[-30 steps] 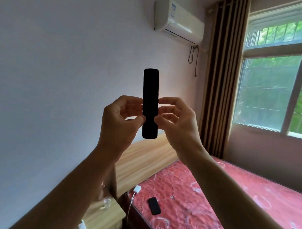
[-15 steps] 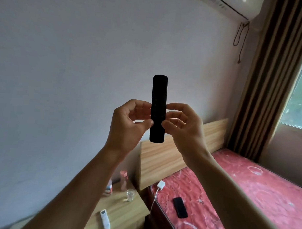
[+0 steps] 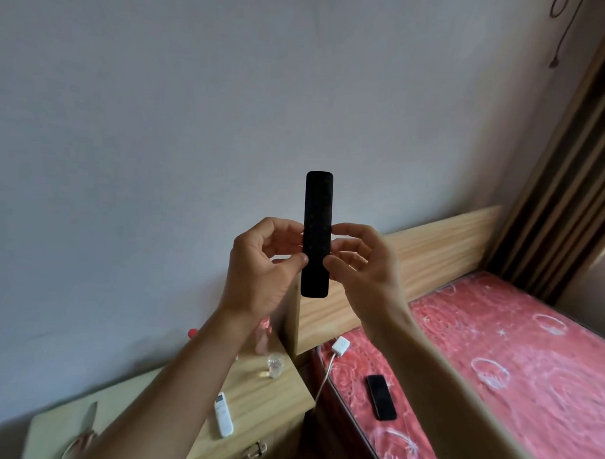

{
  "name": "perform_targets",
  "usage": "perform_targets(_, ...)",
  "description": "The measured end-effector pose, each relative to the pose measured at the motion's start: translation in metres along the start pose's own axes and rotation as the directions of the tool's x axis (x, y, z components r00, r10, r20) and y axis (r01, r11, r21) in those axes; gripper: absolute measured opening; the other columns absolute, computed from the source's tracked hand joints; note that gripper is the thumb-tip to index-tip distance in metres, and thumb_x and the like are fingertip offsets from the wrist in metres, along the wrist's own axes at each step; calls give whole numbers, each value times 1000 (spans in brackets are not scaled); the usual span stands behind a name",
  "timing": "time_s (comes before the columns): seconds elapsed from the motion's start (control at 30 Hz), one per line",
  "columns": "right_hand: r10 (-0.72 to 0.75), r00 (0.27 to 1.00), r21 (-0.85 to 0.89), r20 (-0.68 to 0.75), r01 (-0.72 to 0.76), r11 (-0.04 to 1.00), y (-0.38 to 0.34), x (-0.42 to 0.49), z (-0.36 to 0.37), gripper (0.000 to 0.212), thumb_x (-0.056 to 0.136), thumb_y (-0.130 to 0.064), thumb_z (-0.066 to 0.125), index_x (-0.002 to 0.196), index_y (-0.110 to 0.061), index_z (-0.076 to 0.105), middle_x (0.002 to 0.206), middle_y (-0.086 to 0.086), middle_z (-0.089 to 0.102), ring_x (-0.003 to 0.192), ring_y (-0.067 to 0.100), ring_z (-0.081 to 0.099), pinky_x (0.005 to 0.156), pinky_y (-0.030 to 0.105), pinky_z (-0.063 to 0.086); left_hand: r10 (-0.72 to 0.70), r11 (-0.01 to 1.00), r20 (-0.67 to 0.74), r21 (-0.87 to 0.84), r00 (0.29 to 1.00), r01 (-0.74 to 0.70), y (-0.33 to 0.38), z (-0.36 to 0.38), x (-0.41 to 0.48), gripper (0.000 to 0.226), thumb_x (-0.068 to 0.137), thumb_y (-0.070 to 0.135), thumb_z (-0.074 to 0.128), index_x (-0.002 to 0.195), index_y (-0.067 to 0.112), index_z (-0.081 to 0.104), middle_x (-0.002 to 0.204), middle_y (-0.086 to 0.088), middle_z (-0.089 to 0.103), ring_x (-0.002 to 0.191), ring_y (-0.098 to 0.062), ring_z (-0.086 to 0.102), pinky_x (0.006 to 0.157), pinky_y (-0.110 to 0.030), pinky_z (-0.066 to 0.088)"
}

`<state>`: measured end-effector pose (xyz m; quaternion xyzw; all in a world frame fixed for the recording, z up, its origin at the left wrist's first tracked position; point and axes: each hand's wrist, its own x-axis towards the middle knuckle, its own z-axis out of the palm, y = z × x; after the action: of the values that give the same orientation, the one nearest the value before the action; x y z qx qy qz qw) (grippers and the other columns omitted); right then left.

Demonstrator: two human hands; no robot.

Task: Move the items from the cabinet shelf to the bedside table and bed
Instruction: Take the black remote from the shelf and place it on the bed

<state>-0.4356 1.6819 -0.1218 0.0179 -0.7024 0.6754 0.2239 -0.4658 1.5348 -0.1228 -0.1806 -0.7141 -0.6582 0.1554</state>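
Lying on table point(image 3: 267, 399) already: blurred object point(image 3: 81, 434) at far left, unidentifiable; white remote point(image 3: 223, 417); small glass point(image 3: 275, 365); possibly pink bottle point(image 3: 264, 334) behind forearm.
Each grip narrow: left hand point(image 3: 262, 262), right hand point(image 3: 365, 266) pinch black remote point(image 3: 318, 209) upright in mid-air, unplaced.
On bed point(image 3: 529, 374): charger point(image 3: 340, 345), phone point(image 3: 381, 397).
Out of view: cabinet shelf; leftovers unknown.

Both hands point(image 3: 262, 262) point(image 3: 361, 265) pinch upright black remote point(image 3: 317, 234) above bedside table point(image 3: 271, 403).

I count one left hand point(image 3: 260, 267), one right hand point(image 3: 365, 266), one black remote point(image 3: 318, 209), one white remote point(image 3: 223, 415), one phone point(image 3: 381, 397), one charger point(image 3: 340, 345), one glass point(image 3: 276, 364).
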Motion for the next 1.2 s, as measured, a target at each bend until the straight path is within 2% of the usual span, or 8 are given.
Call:
perform_targets(0.13, 49, 999, 3, 14, -49, 999, 40, 40, -18, 40, 83, 16, 65, 104, -18, 67, 87, 5, 68, 81, 16, 66, 84, 40, 60, -39, 999, 3, -6, 999, 39, -41, 32, 31, 29, 77, -4, 78, 98, 13, 71, 93, -2, 77, 88, -16, 74, 83, -38, 62)
perform_targets(0.23, 69, 998, -21, 13, -69, 997, 67, 75, -36, 38, 83, 14, 66, 110, -13, 67, 90, 8, 68, 80, 15, 66, 82, 35, 60, -70, 997, -6, -21, 998, 69, -68, 63, 54, 29, 77, -8, 75, 98, 12, 71, 93, -3, 76, 89, -15, 74, 83, -31, 61)
perform_targets(0.53, 154, 988, -62, 11, -153, 986, 138, 167, -82, 39, 82, 14, 65, 111, -13, 67, 90, 7, 70, 75, 11, 67, 82, 34, 60, -161, 986, 1, -47, 987, 161, -141, 142, 126, 32, 76, -14, 72, 94, 12, 71, 90, -7, 77, 86, -17, 74, 77, -22, 57)
perform_targets(0.73, 211, 977, -66, -43, -214, 975, 179, 205, -95, 39, 82, 13, 65, 108, -17, 69, 91, 9, 73, 76, 10, 67, 81, 30, 59, -217, 972, 67, -78, 974, 222, -187, 173, 161, 32, 77, -12, 73, 92, 16, 71, 89, -3, 77, 86, -20, 74, 79, -28, 59)
perform_targets(0.8, 238, 968, -69, -77, -243, 968, 194, 216, -98, 39, 82, 13, 65, 108, -17, 69, 96, 14, 73, 79, 16, 69, 85, 32, 59, -236, 966, 105, -80, 966, 244, -205, 182, 171, 35, 78, -11, 73, 92, 21, 71, 87, 1, 77, 84, -17, 74, 79, -27, 58)
perform_targets(0.9, 281, 949, -86, -141, -295, 952, 219, 226, -102, 41, 82, 13, 66, 107, -19, 70, 96, 16, 72, 91, 33, 72, 93, 50, 58, -241, 960, 183, -99, 953, 262, -232, 195, 181, 39, 80, -9, 73, 93, 27, 70, 88, 4, 78, 84, -12, 75, 77, -23, 57)
perform_targets(0.97, 290, 937, -88, -193, -311, 946, 234, 232, -106, 42, 82, 13, 66, 104, -22, 71, 94, 14, 72, 94, 35, 71, 93, 55, 57, -241, 953, 250, -121, 938, 277, -249, 203, 190, 35, 81, -7, 74, 96, 24, 70, 89, 5, 78, 86, -11, 75, 78, -22, 57)
perform_targets(1.2, 345, 889, -80, -299, -384, 920, 272, 255, -129, 43, 82, 17, 65, 103, -20, 71, 86, 2, 73, 92, 30, 73, 88, 52, 61, -310, 925, 380, -92, 871, 369, -292, 241, 214, 28, 82, -4, 74, 100, 16, 70, 91, 0, 78, 88, -13, 75, 81, -25, 59)
